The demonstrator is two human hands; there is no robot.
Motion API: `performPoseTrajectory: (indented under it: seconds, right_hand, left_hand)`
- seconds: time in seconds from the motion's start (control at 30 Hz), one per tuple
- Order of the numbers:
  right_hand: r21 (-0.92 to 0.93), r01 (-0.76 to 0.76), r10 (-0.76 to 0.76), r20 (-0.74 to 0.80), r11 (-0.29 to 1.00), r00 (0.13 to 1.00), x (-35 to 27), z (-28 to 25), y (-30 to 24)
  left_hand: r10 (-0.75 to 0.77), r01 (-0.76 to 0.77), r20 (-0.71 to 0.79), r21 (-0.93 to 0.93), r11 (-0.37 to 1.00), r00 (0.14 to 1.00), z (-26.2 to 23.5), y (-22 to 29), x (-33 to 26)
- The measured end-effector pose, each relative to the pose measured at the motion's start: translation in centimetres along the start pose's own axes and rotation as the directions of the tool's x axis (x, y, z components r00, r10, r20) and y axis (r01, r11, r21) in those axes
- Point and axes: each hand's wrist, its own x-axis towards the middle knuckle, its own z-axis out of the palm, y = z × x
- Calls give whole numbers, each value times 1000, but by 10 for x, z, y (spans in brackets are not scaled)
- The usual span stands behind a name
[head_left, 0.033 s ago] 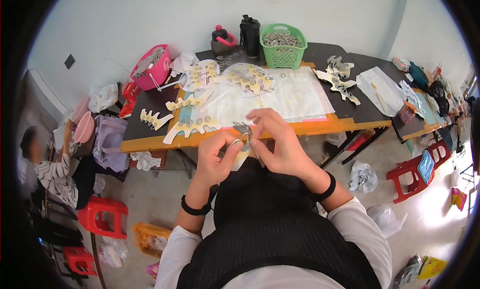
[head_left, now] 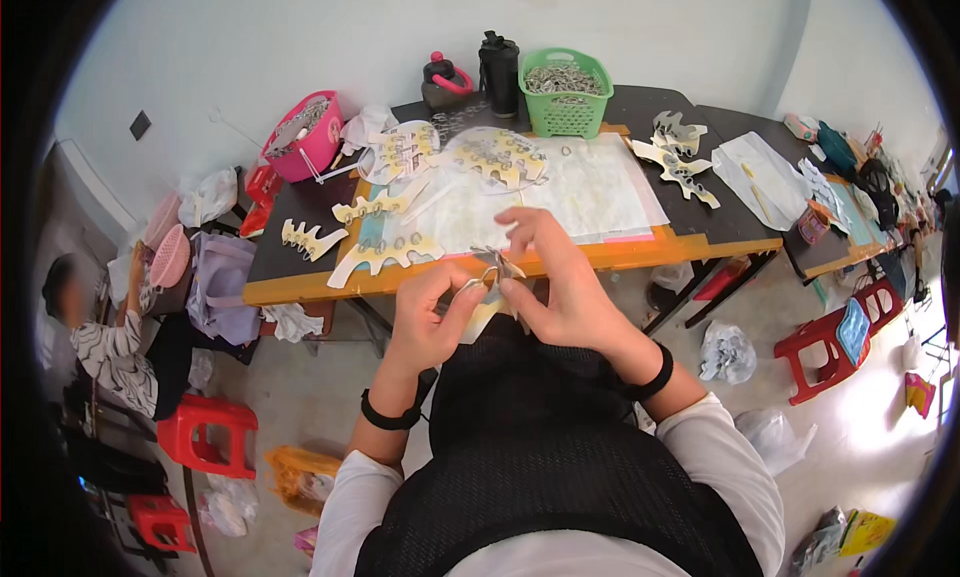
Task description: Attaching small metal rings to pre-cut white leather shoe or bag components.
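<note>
Above my lap, in front of the table edge, my left hand [head_left: 432, 312] pinches a cream-and-yellow cut strip [head_left: 484, 319] between thumb and fingers. Silver metal parts [head_left: 487, 258] stick up from the strip's upper end; their exact shape is hard to make out. My right hand [head_left: 562, 295] closes its thumb and lower fingers on that same end, with the index finger raised and bent. Fingers partly hide the strip. Just beyond my left hand, a similar wavy cream strip [head_left: 375, 263] with silver rings lies at the table's front edge.
More ringed strips [head_left: 312, 239] lie left and right on the black table [head_left: 262, 277], around white sheets [head_left: 610, 202]. A green basket [head_left: 567, 120] and a pink basket [head_left: 300, 163] hold metal pieces. Red stools [head_left: 207, 435] and plastic bags stand on the floor. A person [head_left: 120, 362] sits at far left.
My right index finger has moved slightly up and away from the silver parts, and those parts have turned a little. My left hand keeps its pinch.
</note>
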Motion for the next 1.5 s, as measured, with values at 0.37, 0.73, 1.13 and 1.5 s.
performPoseTrajectory:
  seconds: [0.37,0.73,1.13,1.5]
  right_hand:
    - [139,125,-171,398,982,901,-4,-17,-12]
    - [516,-417,134,498,748,857,-27,0,14]
    - [447,-126,-37,339,886,940,-21,27,77]
    - [325,-590,427,452,739,783,13,-5,109]
  left_hand:
    - [-132,140,46,-366,920,990,0,13,-15]
    - [-188,125,-89,-470,874,978,6,-2,-28]
    - [-408,196,99,-959,204,908,30,-58,-27]
    - [-524,266,68,-912,313,849,12,-121,9]
